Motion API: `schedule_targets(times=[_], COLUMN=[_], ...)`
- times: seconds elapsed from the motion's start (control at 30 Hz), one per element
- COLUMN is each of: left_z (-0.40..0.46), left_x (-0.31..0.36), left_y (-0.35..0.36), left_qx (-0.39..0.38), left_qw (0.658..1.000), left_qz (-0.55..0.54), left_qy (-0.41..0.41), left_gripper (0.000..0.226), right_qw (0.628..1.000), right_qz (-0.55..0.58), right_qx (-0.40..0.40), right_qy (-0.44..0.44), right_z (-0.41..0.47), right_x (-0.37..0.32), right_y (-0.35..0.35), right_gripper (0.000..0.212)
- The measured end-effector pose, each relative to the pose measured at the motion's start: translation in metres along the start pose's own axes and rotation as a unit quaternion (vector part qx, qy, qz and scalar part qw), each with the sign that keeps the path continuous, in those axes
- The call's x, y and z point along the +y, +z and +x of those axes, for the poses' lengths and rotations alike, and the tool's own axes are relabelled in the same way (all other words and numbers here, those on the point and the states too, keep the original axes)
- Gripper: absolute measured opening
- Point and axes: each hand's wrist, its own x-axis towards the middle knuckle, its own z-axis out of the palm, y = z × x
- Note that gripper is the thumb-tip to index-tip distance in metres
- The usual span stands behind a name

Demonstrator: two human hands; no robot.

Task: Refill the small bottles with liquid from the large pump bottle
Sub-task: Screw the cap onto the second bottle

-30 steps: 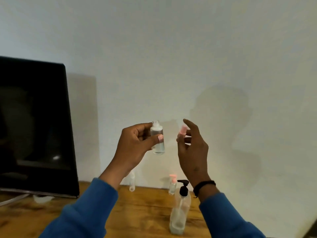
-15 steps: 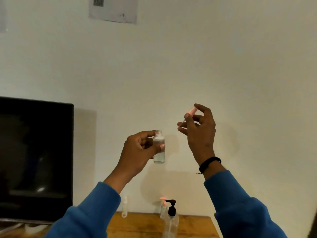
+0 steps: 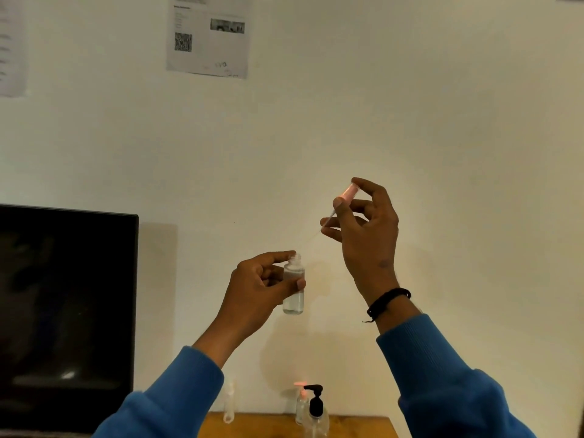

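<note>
Lifting pink cap (image 3: 348,193) higher in right hand (image 3: 368,235), thin tube hardly showing. Gripping open bottle (image 3: 294,287) in left hand (image 3: 257,287), holding clear liquid.

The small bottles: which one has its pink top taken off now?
The small bottle held up in the left hand; its neck is bare, while the one on the table keeps its pink pump.

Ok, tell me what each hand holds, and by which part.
Left hand: small bottle, round its body. Right hand: pink spray cap, pinched at its head.
</note>
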Motion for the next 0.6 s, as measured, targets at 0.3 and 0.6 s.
schedule_targets(times=[0.3, 0.6], left_z=[-0.0009, -0.0007], left_x=[0.0009, -0.0025], left_y=[0.0041, 0.004], left_qx=[-0.006, -0.011], left_qw=[0.999, 0.999], left_qz=[0.028, 0.041], left_qy=[0.021, 0.031], left_gripper=[0.044, 0.043], right_qw=[0.998, 0.993], right_qz=[-0.049, -0.081], right_qx=[-0.039, -0.091], right_qy=[-0.008, -0.009], right_z=[-0.0057, -0.0093], right_x=[0.0026, 0.0044], right_y=[0.0014, 0.0046], right_gripper=[0.037, 0.036])
